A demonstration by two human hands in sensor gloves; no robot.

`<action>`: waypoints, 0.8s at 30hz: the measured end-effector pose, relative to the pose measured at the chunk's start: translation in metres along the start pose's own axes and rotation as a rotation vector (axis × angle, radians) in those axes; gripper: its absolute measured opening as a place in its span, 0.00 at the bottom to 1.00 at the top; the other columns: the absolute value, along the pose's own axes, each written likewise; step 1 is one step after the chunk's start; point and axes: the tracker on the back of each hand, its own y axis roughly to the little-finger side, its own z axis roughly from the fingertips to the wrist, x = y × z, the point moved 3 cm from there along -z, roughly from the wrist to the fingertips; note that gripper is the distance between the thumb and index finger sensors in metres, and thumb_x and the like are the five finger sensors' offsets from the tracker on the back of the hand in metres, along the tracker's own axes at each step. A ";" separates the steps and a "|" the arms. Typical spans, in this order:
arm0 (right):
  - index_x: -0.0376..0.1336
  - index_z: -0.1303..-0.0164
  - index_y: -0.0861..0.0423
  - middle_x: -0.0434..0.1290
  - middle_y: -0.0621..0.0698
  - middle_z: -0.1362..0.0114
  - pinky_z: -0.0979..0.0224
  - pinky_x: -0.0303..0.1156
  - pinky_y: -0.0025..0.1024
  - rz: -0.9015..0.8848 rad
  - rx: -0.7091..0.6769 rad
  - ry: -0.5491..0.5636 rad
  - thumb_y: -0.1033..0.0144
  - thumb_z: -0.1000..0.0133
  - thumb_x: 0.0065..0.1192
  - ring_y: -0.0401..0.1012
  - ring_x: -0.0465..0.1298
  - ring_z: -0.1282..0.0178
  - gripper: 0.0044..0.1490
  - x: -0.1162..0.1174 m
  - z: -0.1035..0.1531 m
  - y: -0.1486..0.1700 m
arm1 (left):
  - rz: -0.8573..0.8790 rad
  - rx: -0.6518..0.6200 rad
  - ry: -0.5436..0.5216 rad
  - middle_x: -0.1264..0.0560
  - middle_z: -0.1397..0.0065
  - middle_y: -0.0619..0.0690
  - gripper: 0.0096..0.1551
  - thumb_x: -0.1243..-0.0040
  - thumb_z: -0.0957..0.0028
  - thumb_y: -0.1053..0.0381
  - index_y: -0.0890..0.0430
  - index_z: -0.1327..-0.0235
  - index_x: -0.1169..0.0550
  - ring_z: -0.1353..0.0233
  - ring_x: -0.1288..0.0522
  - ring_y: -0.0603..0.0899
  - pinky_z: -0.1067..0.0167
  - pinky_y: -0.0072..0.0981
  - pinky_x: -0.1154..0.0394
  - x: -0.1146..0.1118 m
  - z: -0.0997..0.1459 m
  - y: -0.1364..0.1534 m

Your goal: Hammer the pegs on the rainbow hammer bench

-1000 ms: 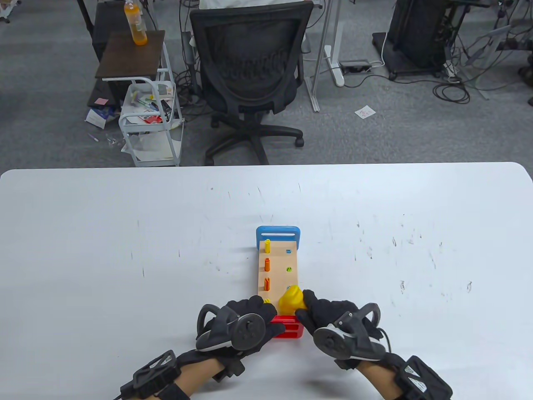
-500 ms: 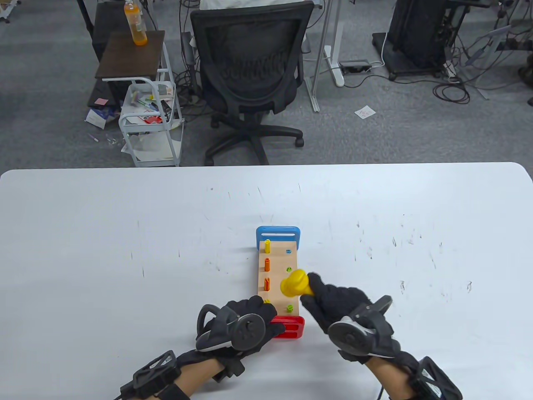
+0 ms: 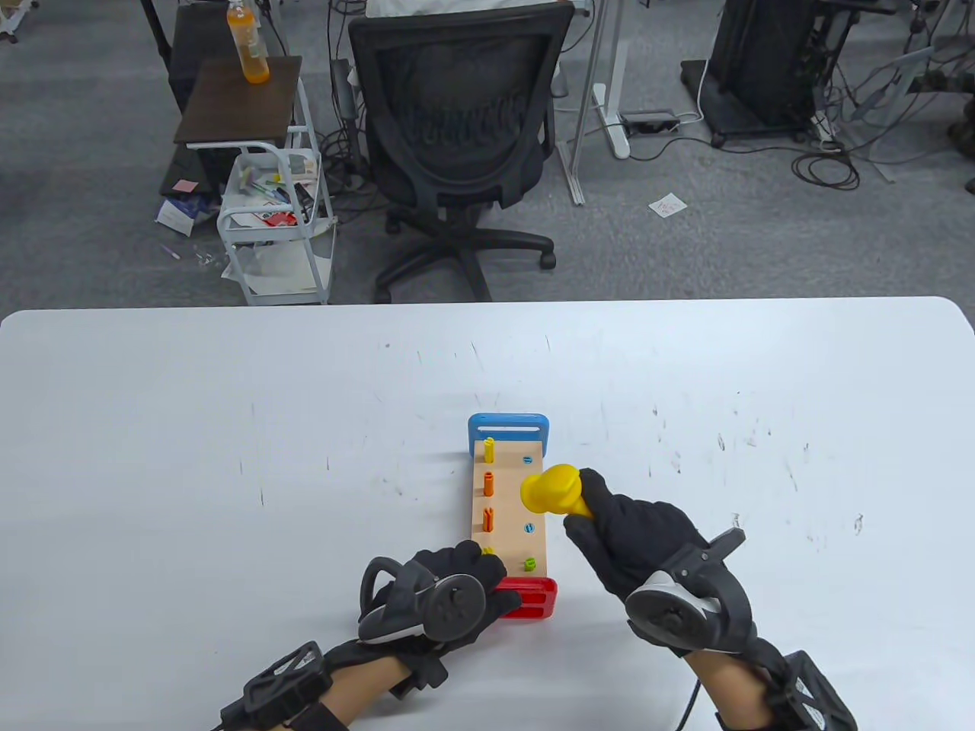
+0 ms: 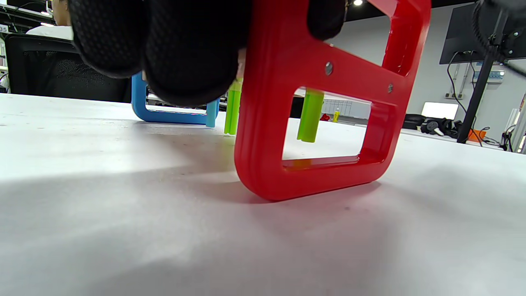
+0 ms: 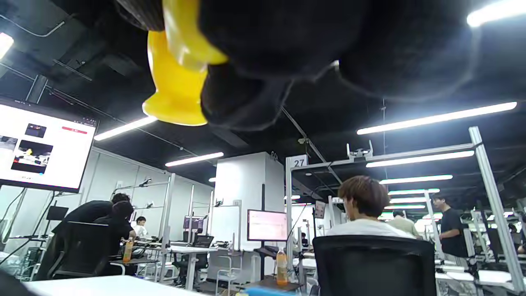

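Observation:
The hammer bench (image 3: 509, 509) is a wooden board with a blue end leg (image 3: 509, 424) far from me and a red end leg (image 3: 529, 598) near me. Its left row has raised yellow and orange pegs (image 3: 489, 482); its right row pegs sit flush or nearly flush (image 3: 527, 527). My left hand (image 3: 457, 582) grips the bench's near left corner, fingers over the red leg (image 4: 320, 135). My right hand (image 3: 621, 533) grips the yellow hammer (image 3: 552, 491) and holds it raised over the right row. The hammer head also shows in the right wrist view (image 5: 176, 82).
The white table (image 3: 228, 457) carries only the bench. Behind the far edge stand a black office chair (image 3: 457, 114) and a small white cart (image 3: 274, 221) with a side table and an orange bottle (image 3: 247, 42).
My right hand has lifted the hammer from the near right peg and moved it away from me along the right row. The left hand has not moved.

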 end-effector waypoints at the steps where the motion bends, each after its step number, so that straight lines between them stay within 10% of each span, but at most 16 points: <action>1: 0.66 0.30 0.69 0.85 0.56 0.58 0.59 0.83 0.43 0.011 -0.010 -0.093 0.51 0.35 0.46 0.38 0.79 0.80 0.39 0.020 0.005 -0.001 | -0.001 0.000 0.000 0.26 0.37 0.53 0.34 0.65 0.45 0.28 0.48 0.41 0.26 0.49 0.18 0.57 0.35 0.61 0.24 0.000 0.000 0.000; 3: 0.64 0.29 0.70 0.85 0.56 0.56 0.58 0.83 0.43 0.147 -0.120 -0.639 0.51 0.36 0.45 0.38 0.80 0.79 0.40 0.100 0.037 -0.012 | 0.000 -0.001 0.000 0.26 0.38 0.53 0.34 0.65 0.45 0.28 0.48 0.42 0.26 0.49 0.18 0.57 0.35 0.60 0.24 0.000 0.000 0.000; 5: 0.70 0.34 0.73 0.87 0.60 0.62 0.63 0.83 0.47 0.002 -0.119 -0.333 0.54 0.37 0.51 0.41 0.79 0.83 0.39 0.074 0.024 -0.012 | 0.002 0.000 0.000 0.27 0.37 0.53 0.34 0.65 0.45 0.28 0.48 0.42 0.26 0.49 0.18 0.57 0.35 0.61 0.24 0.000 0.000 0.000; 6: 0.66 0.29 0.68 0.85 0.55 0.57 0.57 0.83 0.43 0.103 -0.073 -0.454 0.51 0.34 0.46 0.37 0.79 0.79 0.39 0.066 0.021 -0.012 | 0.001 -0.001 -0.001 0.27 0.38 0.53 0.34 0.65 0.45 0.28 0.49 0.42 0.26 0.49 0.18 0.57 0.35 0.61 0.24 0.000 0.000 0.000; 8: 0.68 0.31 0.67 0.86 0.54 0.59 0.59 0.83 0.42 0.091 -0.119 -0.213 0.50 0.36 0.47 0.37 0.80 0.80 0.39 0.039 0.011 -0.012 | 0.004 -0.002 -0.002 0.27 0.38 0.53 0.34 0.65 0.45 0.28 0.48 0.42 0.26 0.49 0.18 0.57 0.35 0.61 0.24 0.000 0.000 0.000; 16: 0.66 0.30 0.68 0.85 0.55 0.58 0.58 0.83 0.43 0.012 -0.072 -0.007 0.50 0.35 0.46 0.38 0.80 0.79 0.39 -0.007 -0.005 -0.005 | 0.000 -0.001 0.000 0.26 0.38 0.53 0.34 0.65 0.45 0.28 0.49 0.42 0.26 0.49 0.18 0.57 0.35 0.61 0.24 0.000 0.000 0.000; 19: 0.67 0.31 0.69 0.86 0.57 0.59 0.59 0.83 0.44 0.005 -0.125 -0.178 0.51 0.35 0.49 0.39 0.79 0.80 0.38 0.037 0.008 -0.007 | -0.001 -0.003 0.000 0.27 0.38 0.53 0.35 0.65 0.45 0.28 0.49 0.42 0.26 0.49 0.18 0.57 0.35 0.61 0.24 0.000 0.000 0.000; 20: 0.68 0.31 0.69 0.86 0.58 0.59 0.59 0.82 0.45 0.105 -0.166 -0.456 0.52 0.35 0.50 0.40 0.79 0.80 0.38 0.081 0.026 -0.011 | -0.013 -0.004 -0.002 0.26 0.38 0.53 0.34 0.65 0.45 0.28 0.49 0.42 0.26 0.49 0.18 0.57 0.35 0.61 0.24 0.000 0.000 0.000; 21: 0.63 0.28 0.64 0.85 0.48 0.55 0.56 0.87 0.34 0.268 -0.083 -0.501 0.47 0.36 0.38 0.30 0.81 0.78 0.40 0.085 0.033 0.000 | -0.017 -0.002 0.001 0.26 0.38 0.53 0.34 0.65 0.45 0.28 0.49 0.42 0.26 0.49 0.18 0.57 0.35 0.61 0.24 0.000 -0.001 0.000; 22: 0.68 0.33 0.70 0.86 0.55 0.60 0.62 0.84 0.41 -0.030 -0.135 -0.301 0.51 0.36 0.47 0.36 0.79 0.82 0.39 0.078 0.026 -0.006 | -0.014 -0.005 -0.002 0.26 0.38 0.53 0.34 0.64 0.45 0.28 0.49 0.42 0.26 0.49 0.18 0.57 0.35 0.61 0.24 0.000 0.000 -0.001; 24: 0.66 0.29 0.68 0.85 0.57 0.56 0.56 0.83 0.44 0.002 -0.094 -0.460 0.50 0.35 0.48 0.39 0.80 0.78 0.38 0.067 0.021 -0.004 | -0.017 -0.004 -0.001 0.26 0.38 0.53 0.34 0.65 0.45 0.28 0.49 0.42 0.26 0.49 0.18 0.57 0.35 0.61 0.24 0.000 0.000 -0.001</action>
